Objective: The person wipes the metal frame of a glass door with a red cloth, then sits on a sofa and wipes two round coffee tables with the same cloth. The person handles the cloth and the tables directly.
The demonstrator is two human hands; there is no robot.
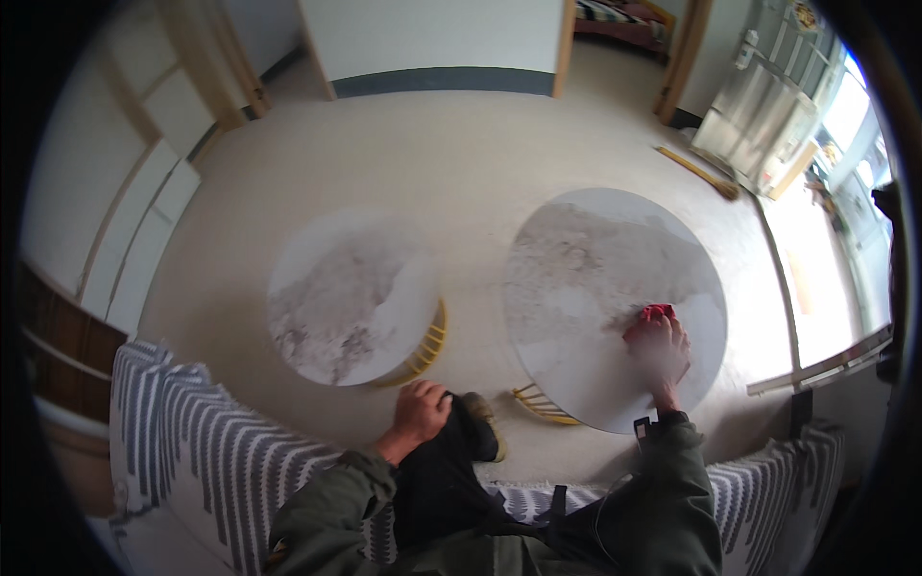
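My right hand (661, 351) presses a bunched red cloth (648, 317) onto the round table (576, 374) on the right. This white, marble-patterned top carries grey-brown smudges, mostly on its far left part. Part of the cloth is hidden under my fingers, and the hand is a little blurred. My left hand (421, 412) rests on my left knee, its fingers curled, with no object visible in it. Beyond that hand stands a smaller round table (346, 288) with a similar mottled top. Yellow metal bars form the bases of both tables.
A sofa under a grey-and-white striped cover (230, 446) runs behind me. On the pale floor (461, 158), a broom (699, 173) lies near the bright doorway at right. A metal-faced door panel (756, 119) stands beside it. White cabinets (140, 237) line the left wall.
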